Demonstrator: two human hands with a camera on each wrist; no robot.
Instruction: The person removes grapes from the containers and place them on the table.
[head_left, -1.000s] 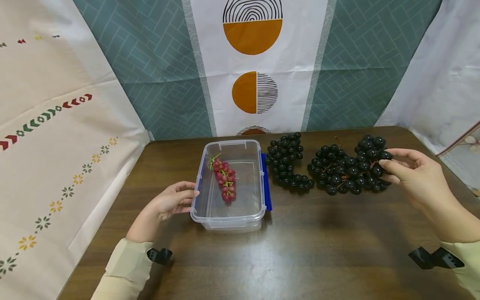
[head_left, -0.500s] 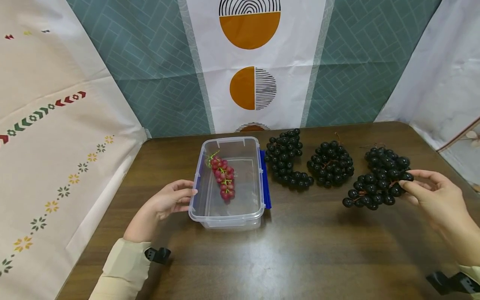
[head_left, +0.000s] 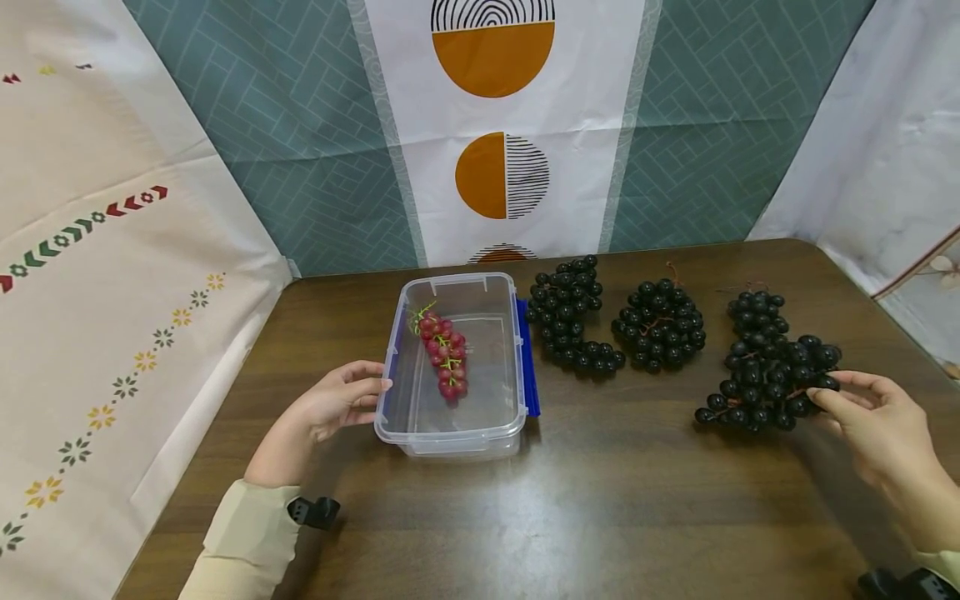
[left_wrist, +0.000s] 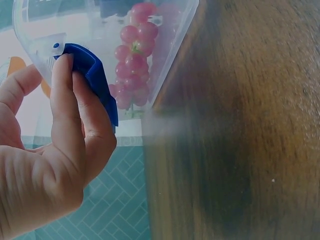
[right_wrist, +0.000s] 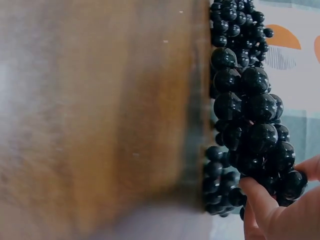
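In the head view my left hand [head_left: 347,402] grips the left side of a clear plastic food container [head_left: 450,443], thumb at the rim. The left wrist view shows its fingers against a blue side latch [left_wrist: 92,70]. Inside the container lies a bunch of red grapes [head_left: 444,354] with green stems. At the right my right hand [head_left: 881,429] pinches a bunch of black grapes [head_left: 772,387] close over the table. In the right wrist view, thumb and fingers press its near end [right_wrist: 270,135]. Directly behind stands another black bunch [head_left: 753,312], partly covered by the held one.
Two more black grape bunches lie right of the container, one curved [head_left: 566,312] and one rounder [head_left: 660,325]. Another blue latch [head_left: 528,358] hangs open along the container's right side. Patterned cloths [head_left: 330,183] border the brown table [head_left: 600,517] at the back and sides.
My right hand has moved right and nearer with the held black bunch, away from the round bunch, then lowered it slightly. The left hand keeps its grip on the container.
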